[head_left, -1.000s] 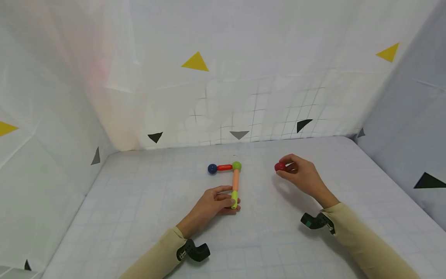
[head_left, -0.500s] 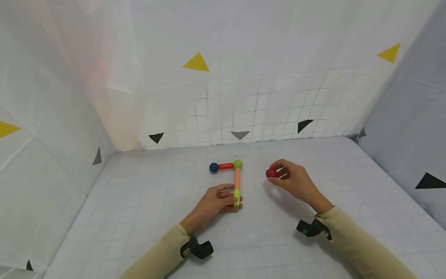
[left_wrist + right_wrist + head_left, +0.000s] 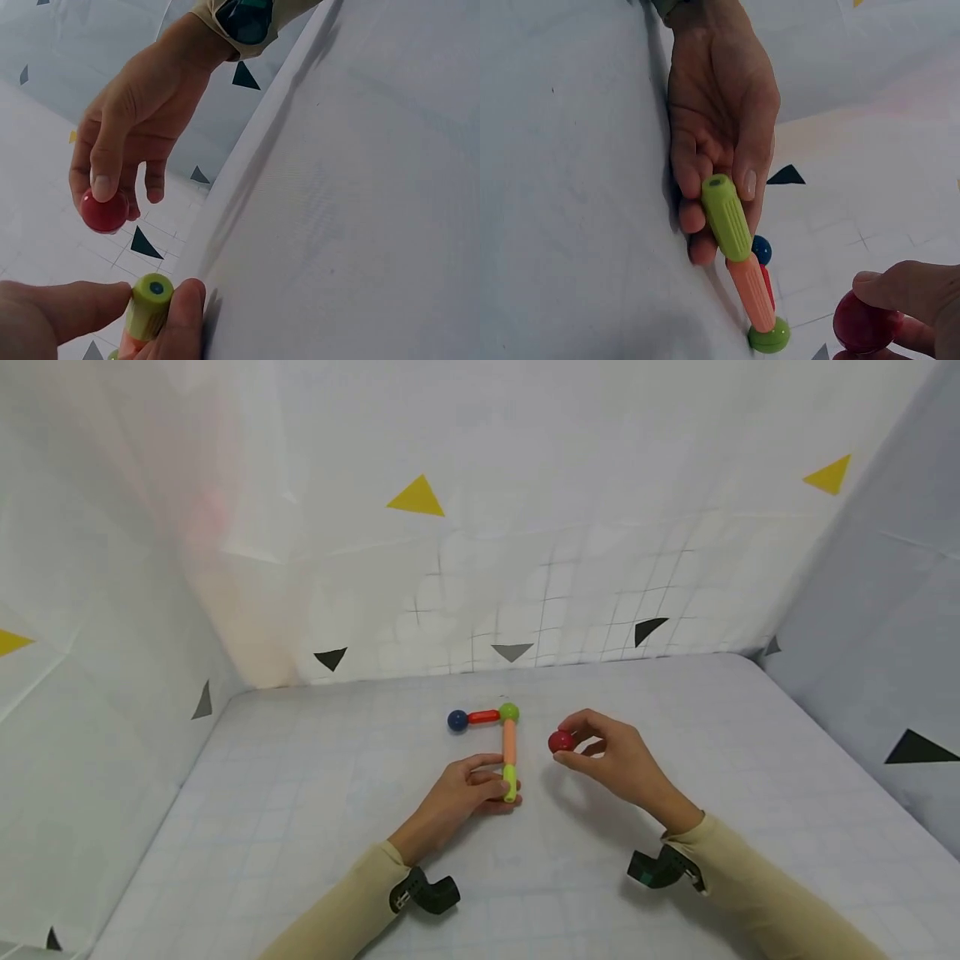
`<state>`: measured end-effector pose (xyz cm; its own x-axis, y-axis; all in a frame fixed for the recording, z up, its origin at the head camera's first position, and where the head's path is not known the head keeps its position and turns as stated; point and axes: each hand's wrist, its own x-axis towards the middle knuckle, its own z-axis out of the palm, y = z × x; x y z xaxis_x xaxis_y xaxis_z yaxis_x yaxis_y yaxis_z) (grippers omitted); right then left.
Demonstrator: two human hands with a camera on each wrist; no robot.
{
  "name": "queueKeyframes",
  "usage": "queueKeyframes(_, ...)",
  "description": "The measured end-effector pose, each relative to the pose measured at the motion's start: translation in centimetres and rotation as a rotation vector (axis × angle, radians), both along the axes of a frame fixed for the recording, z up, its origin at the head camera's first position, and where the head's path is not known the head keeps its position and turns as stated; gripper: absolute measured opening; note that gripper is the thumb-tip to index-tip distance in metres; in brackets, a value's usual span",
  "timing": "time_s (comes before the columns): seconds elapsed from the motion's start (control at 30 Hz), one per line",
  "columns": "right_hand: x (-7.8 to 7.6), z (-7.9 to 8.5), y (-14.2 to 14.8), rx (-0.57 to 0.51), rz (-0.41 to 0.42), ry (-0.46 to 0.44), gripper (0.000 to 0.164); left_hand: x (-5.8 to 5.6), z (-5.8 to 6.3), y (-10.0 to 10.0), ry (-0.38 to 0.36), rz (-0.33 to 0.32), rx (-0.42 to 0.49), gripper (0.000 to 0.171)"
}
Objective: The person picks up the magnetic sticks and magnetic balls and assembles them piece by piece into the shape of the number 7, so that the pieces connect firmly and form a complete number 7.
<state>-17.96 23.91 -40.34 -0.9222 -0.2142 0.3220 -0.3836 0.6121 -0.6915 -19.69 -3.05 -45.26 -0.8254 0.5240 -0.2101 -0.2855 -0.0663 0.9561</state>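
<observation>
My left hand (image 3: 461, 793) pinches a yellow-green rod (image 3: 727, 217) between thumb and fingers, low over the table. That rod's far end joins an orange rod (image 3: 510, 742), which meets a green ball (image 3: 509, 712). From the green ball a red rod (image 3: 483, 717) runs left to a dark blue ball (image 3: 457, 720), making a corner shape. To the right, my right hand (image 3: 615, 764) holds a red ball (image 3: 560, 742) at its fingertips, above the table and apart from the rods. The bare end of the yellow-green rod shows a small dark round spot in the left wrist view.
A white sheet with faint grid lines covers the table (image 3: 315, 835). White walls stand behind and at both sides, marked with yellow triangles (image 3: 417, 497) and dark ones. Each sleeve carries a black wrist camera (image 3: 425, 891).
My right hand has come left and slightly nearer with the red ball, closing on the rods. The left hand keeps its hold, shifting only slightly.
</observation>
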Motion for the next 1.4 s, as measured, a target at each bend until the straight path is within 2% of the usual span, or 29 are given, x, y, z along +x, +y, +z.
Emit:
queueKeyframes(0.63, 2.0, -0.1, -2.7, -0.103, 0.160, -0.023, 0.032, 0.1, 0.0, 0.0, 0.016, -0.006, 0.027, 0.050)
queueKeyframes(1.13, 3.2, -1.5, -4.3, -0.140, 0.283, -0.043, 0.035, 0.3, -0.3, -0.2, 0.041, -0.008, 0.027, 0.051)
queueKeyframes(1.4, 3.8, -1.8, -5.0, -0.153, 0.310, -0.063, 0.038, 0.5, -0.4, -0.2, 0.077, -0.011, 0.016, 0.052)
